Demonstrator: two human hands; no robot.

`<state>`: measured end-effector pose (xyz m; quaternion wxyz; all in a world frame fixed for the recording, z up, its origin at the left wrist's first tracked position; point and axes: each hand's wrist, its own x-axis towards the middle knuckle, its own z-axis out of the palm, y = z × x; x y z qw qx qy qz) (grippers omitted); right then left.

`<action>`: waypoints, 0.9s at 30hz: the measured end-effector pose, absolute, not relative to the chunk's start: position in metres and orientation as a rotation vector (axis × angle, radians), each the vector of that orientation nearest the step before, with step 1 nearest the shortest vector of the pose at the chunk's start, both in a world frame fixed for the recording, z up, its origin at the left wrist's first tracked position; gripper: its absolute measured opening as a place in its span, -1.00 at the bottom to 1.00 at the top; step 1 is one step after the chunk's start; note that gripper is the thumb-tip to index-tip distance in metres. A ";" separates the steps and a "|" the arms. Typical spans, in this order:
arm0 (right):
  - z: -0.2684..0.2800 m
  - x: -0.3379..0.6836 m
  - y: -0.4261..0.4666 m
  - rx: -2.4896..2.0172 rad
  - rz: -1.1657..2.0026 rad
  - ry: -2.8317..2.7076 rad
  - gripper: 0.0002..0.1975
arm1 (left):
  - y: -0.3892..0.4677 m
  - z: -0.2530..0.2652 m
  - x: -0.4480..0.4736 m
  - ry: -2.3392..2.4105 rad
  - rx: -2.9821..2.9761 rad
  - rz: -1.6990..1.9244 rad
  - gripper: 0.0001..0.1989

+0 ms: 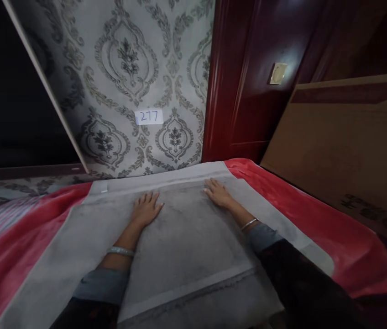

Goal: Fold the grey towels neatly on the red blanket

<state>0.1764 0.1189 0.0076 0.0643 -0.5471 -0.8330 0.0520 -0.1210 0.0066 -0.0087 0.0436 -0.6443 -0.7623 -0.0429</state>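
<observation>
A large grey cloth [193, 233] with paler bands along its far and near edges lies spread before me. Flat on its left half rests my left hand [145, 210], fingers apart, with a bracelet on the wrist. My right hand [218, 193] lies on the cloth near its far edge, fingers stretched out, a thin silvery bangle above it. Neither hand grips anything. A small pale tag [104, 187] shows at the cloth's far left corner. Dark sleeves with grey-blue cuffs hide parts of the cloth nearest to me.
Red cloth [296, 210] lies under the grey one on both sides. Patterned wallpaper [128, 59] bears a paper label [149, 116] reading 277. A dark screen [18, 91] stands at left. At right are a dark red wooden panel [248, 59] and a big cardboard box [344, 146].
</observation>
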 end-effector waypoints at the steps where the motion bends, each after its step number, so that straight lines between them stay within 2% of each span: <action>1: 0.003 0.170 0.122 -1.638 0.159 -2.516 -0.38 | 0.006 -0.009 -0.121 -2.332 -1.968 -0.122 -0.35; 6: -0.021 0.167 0.127 -1.634 0.151 -2.510 -0.38 | 0.005 -0.009 -0.119 -2.394 -1.977 -0.093 -0.35; 11: -0.028 0.169 0.128 -1.631 0.127 -2.495 -0.37 | 0.001 -0.007 -0.117 -2.359 -1.961 -0.208 -0.34; 18: -0.032 0.169 0.130 -1.629 0.084 -2.499 -0.37 | 0.026 0.010 -0.054 -2.095 -2.465 -0.163 -0.30; 23: -0.038 0.171 0.132 -1.625 0.050 -2.517 -0.37 | 0.050 -0.008 -0.018 -1.976 -2.546 -0.195 -0.26; 27: -0.040 0.171 0.132 -1.617 0.034 -2.526 -0.37 | 0.041 -0.019 -0.043 -2.023 -2.484 -0.184 -0.28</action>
